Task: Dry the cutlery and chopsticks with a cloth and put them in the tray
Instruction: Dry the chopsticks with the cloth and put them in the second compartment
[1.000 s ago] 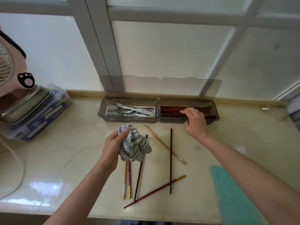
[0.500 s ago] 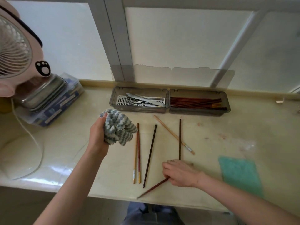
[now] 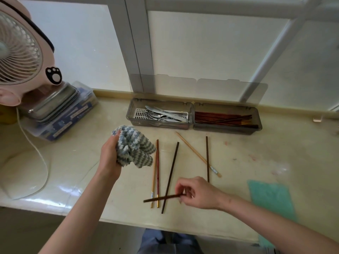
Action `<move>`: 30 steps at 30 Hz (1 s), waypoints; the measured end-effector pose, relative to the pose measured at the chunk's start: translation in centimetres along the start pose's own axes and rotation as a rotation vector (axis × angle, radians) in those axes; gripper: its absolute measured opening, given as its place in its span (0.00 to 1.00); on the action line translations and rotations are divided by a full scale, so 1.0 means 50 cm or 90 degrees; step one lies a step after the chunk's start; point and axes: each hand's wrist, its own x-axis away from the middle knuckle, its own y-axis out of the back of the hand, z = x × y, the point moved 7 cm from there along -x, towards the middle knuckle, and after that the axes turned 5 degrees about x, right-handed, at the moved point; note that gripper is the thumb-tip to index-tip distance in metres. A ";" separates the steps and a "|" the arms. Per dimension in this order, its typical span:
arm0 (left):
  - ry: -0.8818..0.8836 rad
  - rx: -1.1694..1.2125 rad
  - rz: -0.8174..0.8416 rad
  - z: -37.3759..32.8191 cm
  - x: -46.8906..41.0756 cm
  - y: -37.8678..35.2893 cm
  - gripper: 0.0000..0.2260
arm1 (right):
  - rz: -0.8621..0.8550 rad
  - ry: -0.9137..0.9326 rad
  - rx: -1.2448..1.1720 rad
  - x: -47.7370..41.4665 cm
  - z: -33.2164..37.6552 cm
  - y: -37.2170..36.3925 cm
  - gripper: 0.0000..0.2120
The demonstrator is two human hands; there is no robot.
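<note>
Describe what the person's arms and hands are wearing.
The left hand and right hand wear no gloves. Both arms are bare to the picture's edge, with no sleeves in view, and no watch or bracelet shows at either wrist.

You stand in what looks like a home kitchen. A pale, glossy worktop (image 3: 275, 147) runs under a frosted window (image 3: 201, 52) at twelve o'clock. Against the sill there sits a cutlery tray (image 3: 159, 126), with forks and knives (image 3: 165, 114) in its left compartment and chopsticks (image 3: 223, 119) in its right. At ten o'clock a pink desk fan (image 3: 18, 52) stands beside a steel tin (image 3: 53, 101) stacked on a plastic box (image 3: 73, 116). A teal cloth (image 3: 269, 197) lies at four o'clock.
</note>
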 end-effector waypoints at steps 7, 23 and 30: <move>-0.003 0.010 -0.034 -0.005 0.001 0.033 0.12 | -0.101 0.118 0.313 -0.137 -0.012 0.039 0.07; 0.006 0.093 -0.122 0.003 0.009 0.103 0.15 | -0.209 -0.501 -0.206 -0.202 -0.110 -0.114 0.09; 0.081 0.184 -0.112 0.043 0.010 0.105 0.13 | -0.218 -0.514 -0.031 -0.231 -0.116 -0.127 0.08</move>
